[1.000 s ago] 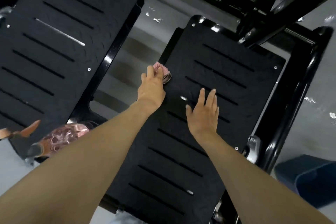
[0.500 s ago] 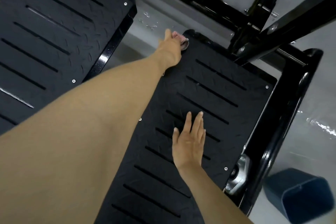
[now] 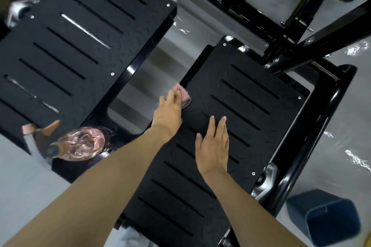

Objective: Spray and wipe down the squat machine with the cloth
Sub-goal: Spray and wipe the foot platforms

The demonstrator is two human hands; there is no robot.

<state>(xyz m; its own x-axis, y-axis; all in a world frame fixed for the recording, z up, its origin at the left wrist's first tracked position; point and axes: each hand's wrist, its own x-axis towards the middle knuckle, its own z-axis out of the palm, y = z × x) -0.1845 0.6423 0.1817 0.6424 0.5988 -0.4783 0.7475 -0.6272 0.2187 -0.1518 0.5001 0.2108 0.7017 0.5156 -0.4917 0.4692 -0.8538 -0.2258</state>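
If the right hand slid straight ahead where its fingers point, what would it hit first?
Probably nothing soon: the right hand has bare footplate ahead to its far edge; the cloth lies left.

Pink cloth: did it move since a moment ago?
Yes. On the right footplate, the pink cloth slid back from the far corner, down the left edge.

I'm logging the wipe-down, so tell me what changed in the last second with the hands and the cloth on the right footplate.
The left hand, gripping the pink cloth, swept to the far corner of the right footplate, then came back along its left edge toward the person. Nothing was let go. The right hand stays flat on the plate; the spray bottle has not moved.
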